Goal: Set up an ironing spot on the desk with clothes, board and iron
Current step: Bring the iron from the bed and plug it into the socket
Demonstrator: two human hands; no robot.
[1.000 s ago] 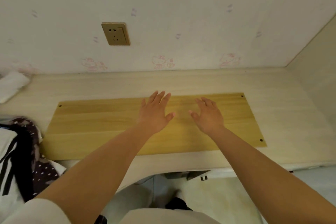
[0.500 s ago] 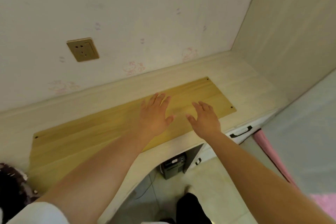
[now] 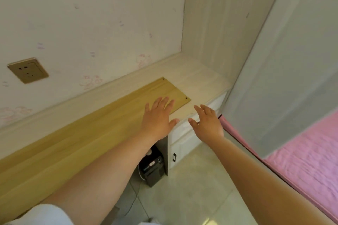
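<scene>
A long yellow wooden board (image 3: 87, 129) lies flat on the pale desk (image 3: 199, 80), running from the lower left toward the right corner. My left hand (image 3: 158, 117) is spread with straight fingers over the board's right end; whether it touches the wood I cannot tell. My right hand (image 3: 206, 124) hovers with relaxed fingers off the desk's front edge, to the right of the board, holding nothing. No clothes and no iron are in view.
A brass wall socket (image 3: 27, 70) sits on the wall at left. A tall side panel (image 3: 225, 23) closes the desk's right end. Below are white drawers (image 3: 184, 144) and a dark box (image 3: 152, 168) on the tiled floor. A pink bed (image 3: 307, 155) lies at right.
The view has swung to the right, so the clothes at the left have left the frame. Both hands have slid right along the board; my right hand is now past the desk's front edge.
</scene>
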